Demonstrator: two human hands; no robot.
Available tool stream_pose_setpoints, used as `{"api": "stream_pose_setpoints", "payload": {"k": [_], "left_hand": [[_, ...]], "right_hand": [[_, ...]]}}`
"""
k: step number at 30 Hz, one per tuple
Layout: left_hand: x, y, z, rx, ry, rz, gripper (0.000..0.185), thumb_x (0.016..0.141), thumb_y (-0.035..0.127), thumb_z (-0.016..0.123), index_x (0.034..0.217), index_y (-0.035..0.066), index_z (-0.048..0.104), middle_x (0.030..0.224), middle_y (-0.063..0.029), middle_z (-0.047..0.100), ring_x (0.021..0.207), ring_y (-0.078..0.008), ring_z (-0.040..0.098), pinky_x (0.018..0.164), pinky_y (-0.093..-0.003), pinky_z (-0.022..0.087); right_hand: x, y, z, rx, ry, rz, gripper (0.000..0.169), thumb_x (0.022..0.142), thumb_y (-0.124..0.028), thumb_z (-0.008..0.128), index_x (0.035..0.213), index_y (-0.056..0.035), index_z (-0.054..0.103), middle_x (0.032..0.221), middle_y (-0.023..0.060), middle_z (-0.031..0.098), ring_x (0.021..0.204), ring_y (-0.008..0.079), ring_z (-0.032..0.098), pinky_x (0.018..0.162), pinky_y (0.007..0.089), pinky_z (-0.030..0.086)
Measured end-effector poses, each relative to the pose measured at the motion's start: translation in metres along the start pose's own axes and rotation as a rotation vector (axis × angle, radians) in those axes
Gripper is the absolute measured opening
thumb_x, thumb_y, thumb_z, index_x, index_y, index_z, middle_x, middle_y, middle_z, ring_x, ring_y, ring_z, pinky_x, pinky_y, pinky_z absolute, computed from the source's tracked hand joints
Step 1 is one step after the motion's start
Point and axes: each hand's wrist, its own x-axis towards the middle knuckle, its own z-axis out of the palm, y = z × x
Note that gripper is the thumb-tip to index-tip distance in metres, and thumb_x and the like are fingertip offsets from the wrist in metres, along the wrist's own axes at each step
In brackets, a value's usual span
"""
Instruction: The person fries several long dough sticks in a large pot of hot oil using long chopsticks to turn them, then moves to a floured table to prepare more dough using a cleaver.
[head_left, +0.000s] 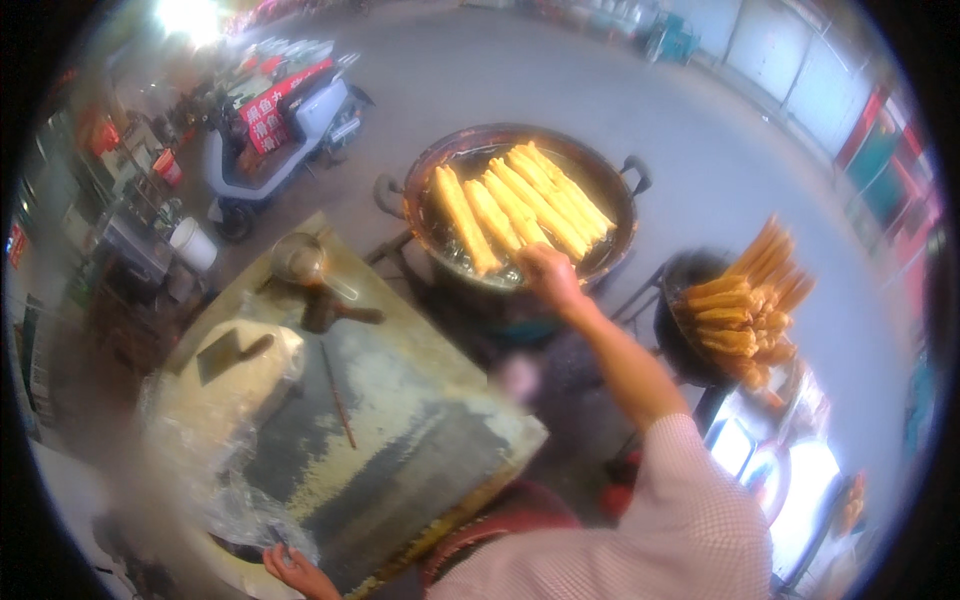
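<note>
Several long pale-yellow fried dough sticks (525, 199) lie side by side in dark oil in a large two-handled wok (634, 225). My right hand (551, 274) is closed at the wok's near rim, by the lower ends of the sticks; what it holds is hidden by the fingers. At the lower left, my left hand (296, 574) rests by crumpled clear plastic film (262, 517), its fingers partly spread. The film runs up to a big slab of pale dough (232, 405), on which a dough scraper (225, 356) lies.
A floured worktable (405, 480) bears a thin stick (337, 397), a sieve (298, 259) and a wooden-handled tool (337, 311). Browned dough sticks (727, 315) fill a dark basket at right. A scooter (277, 142) stands at upper left.
</note>
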Motion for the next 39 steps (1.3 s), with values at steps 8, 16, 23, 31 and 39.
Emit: {"api": "stream_pose_setpoints", "payload": {"k": [8, 16, 23, 31, 39], "left_hand": [[-0.003, 0.117, -0.038, -0.181, -0.121, 0.113, 0.026, 0.103, 0.005, 0.057, 0.125, -0.007, 0.06, 0.153, -0.0178, 0.042, 0.132, -0.0297, 0.054, 0.091, -0.0396, 0.057], [-0.01, 0.069, 0.017, -0.188, -0.093, -0.025, 0.027, 0.101, 0.005, 0.058, 0.125, -0.005, 0.061, 0.153, -0.0149, 0.043, 0.13, -0.03, 0.056, 0.094, -0.0385, 0.056], [-0.004, 0.091, 0.01, -0.171, -0.053, 0.015, 0.023, 0.1, 0.009, 0.061, 0.121, 0.0, 0.065, 0.151, -0.0138, 0.049, 0.125, -0.0274, 0.056, 0.089, -0.0375, 0.049], [-0.003, 0.095, 0.017, -0.146, -0.048, -0.006, 0.022, 0.102, 0.012, 0.061, 0.12, 0.001, 0.066, 0.151, -0.0119, 0.05, 0.126, -0.025, 0.056, 0.089, -0.0362, 0.048], [-0.004, 0.105, 0.018, -0.127, -0.109, 0.012, 0.025, 0.102, 0.008, 0.059, 0.124, -0.003, 0.062, 0.149, -0.015, 0.048, 0.129, -0.0296, 0.056, 0.095, -0.0392, 0.057]], "right_hand": [[0.042, 0.071, -0.031, 0.615, 0.278, 0.561, 0.012, 0.1, -0.011, 0.073, 0.107, -0.0014, 0.074, 0.089, 0.0056, 0.073, 0.083, 0.0125, 0.072, 0.075, 0.0295, 0.059], [0.027, 0.11, -0.049, 0.437, 0.425, 0.659, 0.014, 0.098, -0.013, 0.074, 0.103, -0.0004, 0.074, 0.086, 0.0044, 0.074, 0.078, 0.0093, 0.067, 0.071, 0.0266, 0.053], [0.02, 0.066, -0.028, 0.098, 0.139, 0.218, 0.007, 0.096, -0.004, 0.069, 0.102, -0.0007, 0.068, 0.089, 0.0157, 0.07, 0.076, 0.0281, 0.07, 0.07, 0.0374, 0.055], [0.015, 0.017, -0.056, 0.147, 0.129, 0.163, 0.008, 0.095, -0.001, 0.069, 0.103, -0.0024, 0.066, 0.092, 0.018, 0.066, 0.079, 0.0346, 0.067, 0.072, 0.0374, 0.054], [0.013, 0.087, -0.073, 0.002, -0.087, 0.069, 0.009, 0.094, -0.003, 0.072, 0.103, -0.0011, 0.071, 0.09, 0.0169, 0.072, 0.082, 0.0289, 0.074, 0.072, 0.0362, 0.056]]}}
